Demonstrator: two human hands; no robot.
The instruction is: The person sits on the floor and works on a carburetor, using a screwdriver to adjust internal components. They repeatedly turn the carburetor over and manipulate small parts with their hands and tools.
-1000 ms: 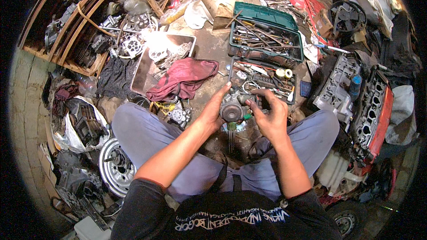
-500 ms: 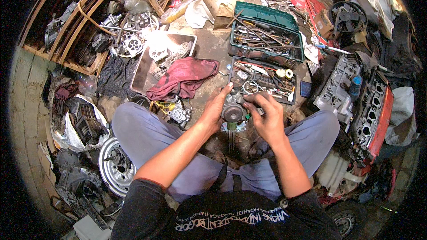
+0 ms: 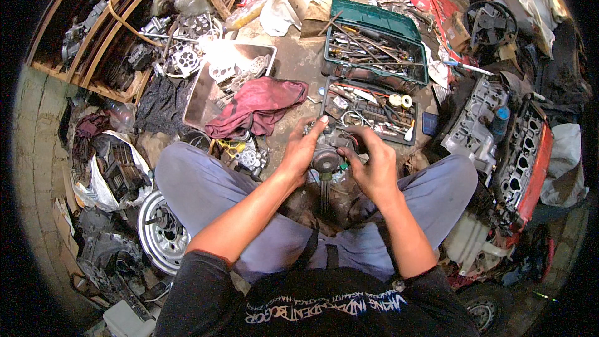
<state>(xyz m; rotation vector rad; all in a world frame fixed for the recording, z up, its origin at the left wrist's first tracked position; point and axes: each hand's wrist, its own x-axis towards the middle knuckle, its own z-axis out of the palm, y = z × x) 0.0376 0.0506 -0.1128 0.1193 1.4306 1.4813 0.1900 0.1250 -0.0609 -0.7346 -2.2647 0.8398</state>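
Note:
Between my knees I hold a grey metal engine part [image 3: 326, 160] with a round, dark cap facing up. My left hand [image 3: 301, 155] is closed round its left side, the thumb laid along the upper edge. My right hand [image 3: 376, 163] curls at its right side, with thumb and fingers against the part; the fingertips are partly hidden. Below the round cap shows a small green piece [image 3: 325, 176] above thin upright dark rods. Just beyond my hands lies a shallow tray [image 3: 409, 141] of small tools.
A green toolbox [image 3: 377, 9] stands open beyond the tray. At left, a red cloth [image 3: 259, 109] hangs over a bin [image 3: 198, 97] of metal parts. A wheel rim [image 3: 153, 246] lies by my left leg. Engine heads [image 3: 474, 128] crowd the right side.
My right hand's fingers have spread apart and shifted slightly, from a bent pinch to curling round the part's right side. My left hand keeps its hold on the part.

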